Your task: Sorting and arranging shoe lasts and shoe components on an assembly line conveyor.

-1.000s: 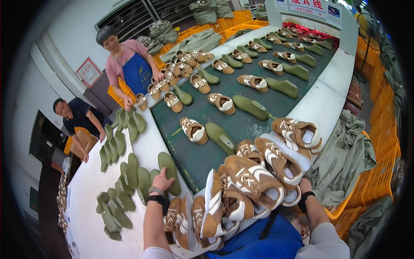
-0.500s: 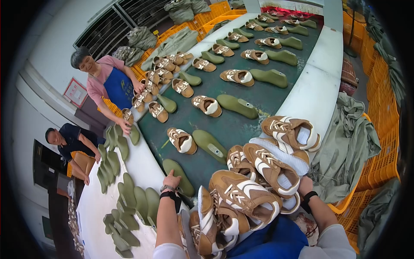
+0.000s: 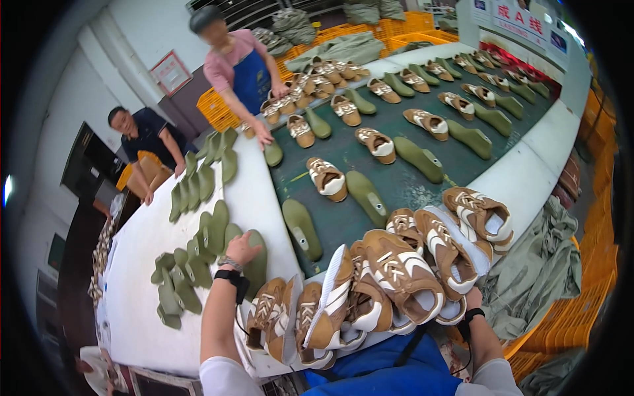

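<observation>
Left hand returns to the bench, one green last now on the belt.
It touches a second last there, grip unclear; best grasped mid-body. Right hand, behind brown shoes: cannot tell.

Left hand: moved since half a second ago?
Yes, leftward. Against the left edge of the belt: the left hand was at that edge, and is now over the white table, at another green last.

White sign, red lettering: on white housing | Red-framed notice: on wall, print too small
</observation>
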Demonstrator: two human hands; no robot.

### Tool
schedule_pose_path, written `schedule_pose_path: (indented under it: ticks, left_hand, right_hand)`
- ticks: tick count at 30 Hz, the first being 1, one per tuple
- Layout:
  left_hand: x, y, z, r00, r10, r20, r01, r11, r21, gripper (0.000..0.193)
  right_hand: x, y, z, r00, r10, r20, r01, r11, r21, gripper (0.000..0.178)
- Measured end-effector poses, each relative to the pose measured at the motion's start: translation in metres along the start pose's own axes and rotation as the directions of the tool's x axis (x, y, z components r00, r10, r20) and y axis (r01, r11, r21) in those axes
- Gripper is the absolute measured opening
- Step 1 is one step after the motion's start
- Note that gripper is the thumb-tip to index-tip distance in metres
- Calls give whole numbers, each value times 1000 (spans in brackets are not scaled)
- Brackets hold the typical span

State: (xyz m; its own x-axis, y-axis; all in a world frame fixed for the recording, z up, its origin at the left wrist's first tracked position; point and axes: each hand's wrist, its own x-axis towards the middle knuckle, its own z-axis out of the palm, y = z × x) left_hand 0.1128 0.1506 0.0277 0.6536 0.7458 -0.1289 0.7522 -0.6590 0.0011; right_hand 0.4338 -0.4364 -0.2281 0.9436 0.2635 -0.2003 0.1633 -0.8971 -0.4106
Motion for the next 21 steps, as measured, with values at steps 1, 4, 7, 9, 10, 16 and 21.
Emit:
schedule_pose_path:
  ticks: [1,4,7,9,10,16,21]
  left_hand:
    - [-16,-24,1,994,-84,76,83,996,16,75]
    - [-48,-42,-2,907,-311,286,343,937,-68,95]
    - [-63,-67,25,951,-213,224,264,938,-226,100]
    - [-65,-39,11,936,-235,261,288,938,-191,103]
    - [-67,-36,5,940,-201,275,243,962,-126,103]
    - [-72,-75,45,997,-44,70,54,988,-148,86]
    - [-56,-65,73,928,-79,-364,-28,959,-281,57]
  right_hand:
    - [4,4,6,999,-42,18,43,999,-10,27]
    - [14,23,19,999,-29,16,29,1000,-4,30]
    - [22,25,29,999,-39,-7,39,998,51,31]
    - [20,30,26,999,-48,-14,49,998,26,34]
    - [24,38,31,996,-89,-26,90,996,20,35]
    - [18,42,35,979,-182,-92,199,955,222,36]
    - [13,56,36,973,-222,-61,229,962,151,36]
